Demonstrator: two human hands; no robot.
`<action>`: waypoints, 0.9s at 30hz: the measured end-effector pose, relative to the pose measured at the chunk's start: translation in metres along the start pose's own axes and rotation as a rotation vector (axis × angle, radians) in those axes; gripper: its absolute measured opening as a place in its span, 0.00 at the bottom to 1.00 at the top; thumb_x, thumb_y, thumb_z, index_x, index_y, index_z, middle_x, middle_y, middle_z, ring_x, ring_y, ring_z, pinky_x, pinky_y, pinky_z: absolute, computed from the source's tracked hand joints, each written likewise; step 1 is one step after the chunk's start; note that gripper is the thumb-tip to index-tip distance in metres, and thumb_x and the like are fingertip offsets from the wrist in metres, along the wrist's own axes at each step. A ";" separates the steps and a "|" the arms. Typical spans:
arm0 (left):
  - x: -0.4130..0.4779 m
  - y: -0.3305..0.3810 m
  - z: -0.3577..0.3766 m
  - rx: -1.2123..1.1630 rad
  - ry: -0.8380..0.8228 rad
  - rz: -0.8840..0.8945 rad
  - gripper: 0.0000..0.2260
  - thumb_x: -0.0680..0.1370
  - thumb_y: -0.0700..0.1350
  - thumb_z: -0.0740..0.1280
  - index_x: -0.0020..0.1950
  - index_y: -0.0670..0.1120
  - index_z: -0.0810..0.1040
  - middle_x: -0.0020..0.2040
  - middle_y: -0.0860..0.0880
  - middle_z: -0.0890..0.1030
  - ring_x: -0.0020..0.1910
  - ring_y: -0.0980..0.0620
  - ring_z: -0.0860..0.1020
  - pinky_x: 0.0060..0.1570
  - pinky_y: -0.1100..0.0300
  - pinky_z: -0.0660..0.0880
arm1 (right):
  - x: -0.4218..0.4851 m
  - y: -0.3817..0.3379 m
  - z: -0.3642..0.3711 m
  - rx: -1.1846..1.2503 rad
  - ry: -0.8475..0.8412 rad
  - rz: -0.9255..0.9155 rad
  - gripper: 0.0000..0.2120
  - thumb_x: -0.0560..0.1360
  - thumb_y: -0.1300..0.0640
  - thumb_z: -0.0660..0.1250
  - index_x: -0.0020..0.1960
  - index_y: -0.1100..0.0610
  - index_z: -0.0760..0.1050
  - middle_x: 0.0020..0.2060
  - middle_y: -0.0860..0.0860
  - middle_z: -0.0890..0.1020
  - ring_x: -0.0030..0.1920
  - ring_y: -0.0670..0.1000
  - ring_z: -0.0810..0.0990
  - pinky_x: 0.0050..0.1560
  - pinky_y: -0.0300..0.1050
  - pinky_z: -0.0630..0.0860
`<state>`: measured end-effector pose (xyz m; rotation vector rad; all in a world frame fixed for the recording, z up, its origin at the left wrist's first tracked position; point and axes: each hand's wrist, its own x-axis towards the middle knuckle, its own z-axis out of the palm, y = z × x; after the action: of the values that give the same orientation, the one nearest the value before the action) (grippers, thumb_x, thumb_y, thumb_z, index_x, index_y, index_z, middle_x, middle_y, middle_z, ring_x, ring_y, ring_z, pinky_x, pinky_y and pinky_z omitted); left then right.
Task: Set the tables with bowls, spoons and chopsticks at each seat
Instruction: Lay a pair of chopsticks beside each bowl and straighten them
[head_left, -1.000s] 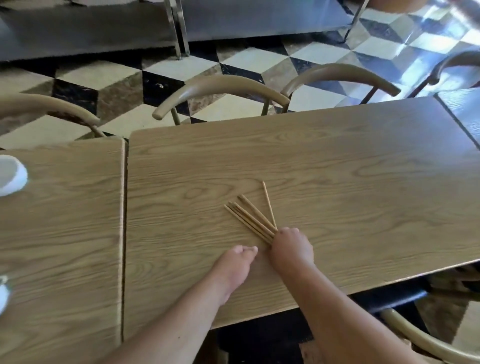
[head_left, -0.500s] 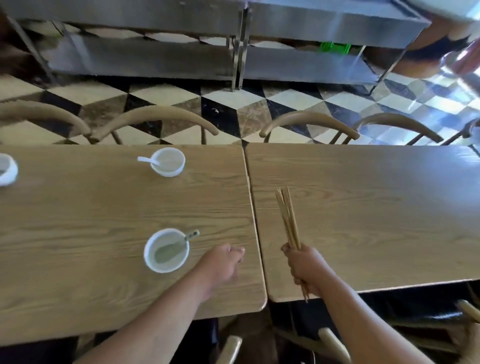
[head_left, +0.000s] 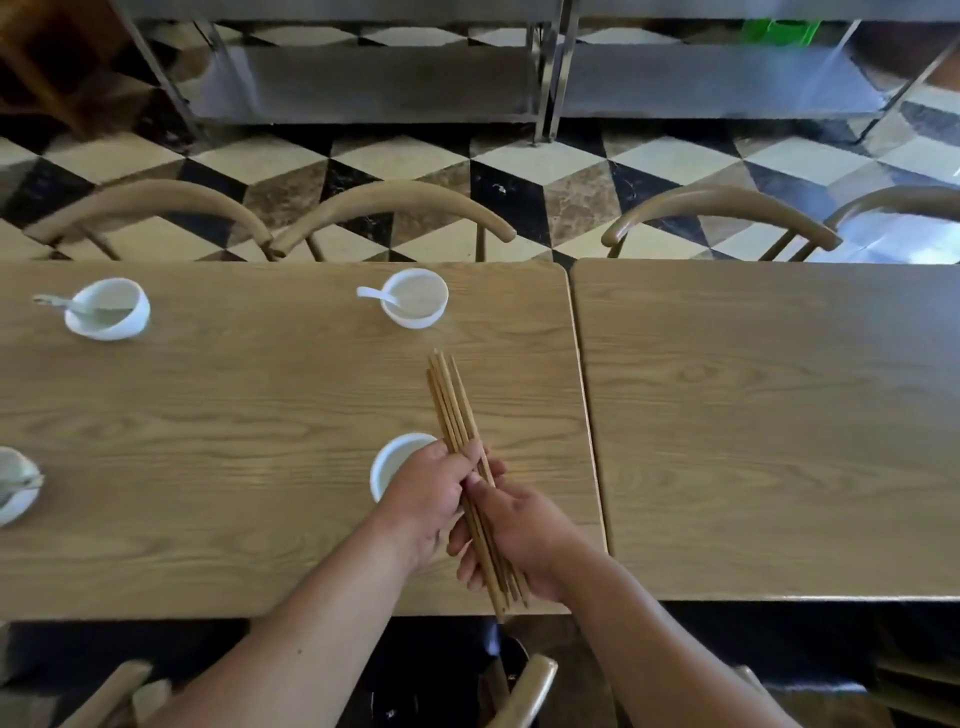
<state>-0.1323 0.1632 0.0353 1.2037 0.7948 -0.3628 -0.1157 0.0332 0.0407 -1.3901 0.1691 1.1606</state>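
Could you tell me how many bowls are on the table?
4: far-left bowl, far-centre bowl, near-left bowl cut by the frame edge, near-centre bowl partly behind the left hand.

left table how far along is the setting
Done: the left table carries four bowls; the far-left bowl, far-right bowl and near-left bowl each show a spoon. The near-right bowl is partly hidden, spoon unseen. In hand: left hand and right hand hold the chopsticks above it. Left: no chopsticks lie at any seat, and the right table shows no setting yet.
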 end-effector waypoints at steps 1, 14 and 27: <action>0.002 0.000 0.002 0.001 0.027 -0.005 0.14 0.87 0.48 0.64 0.56 0.37 0.79 0.46 0.38 0.84 0.19 0.49 0.74 0.15 0.63 0.64 | 0.003 0.002 -0.001 -0.007 0.007 -0.009 0.17 0.88 0.45 0.57 0.61 0.58 0.73 0.36 0.59 0.84 0.30 0.57 0.82 0.32 0.49 0.81; 0.020 0.007 0.007 0.130 0.120 -0.024 0.13 0.86 0.53 0.65 0.57 0.46 0.84 0.51 0.44 0.90 0.53 0.40 0.88 0.58 0.39 0.84 | 0.014 0.005 -0.019 0.092 0.102 -0.045 0.18 0.88 0.47 0.59 0.59 0.56 0.83 0.48 0.59 0.89 0.40 0.56 0.87 0.41 0.54 0.86; 0.006 0.028 -0.022 0.235 0.176 0.035 0.12 0.88 0.47 0.61 0.58 0.42 0.81 0.47 0.47 0.90 0.45 0.47 0.89 0.47 0.55 0.81 | 0.086 0.058 -0.054 -0.391 0.437 0.206 0.09 0.85 0.55 0.60 0.56 0.58 0.76 0.40 0.53 0.80 0.35 0.53 0.77 0.29 0.46 0.74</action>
<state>-0.1185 0.1943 0.0469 1.4831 0.8989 -0.3310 -0.0875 0.0214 -0.0721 -2.0043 0.4201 1.0772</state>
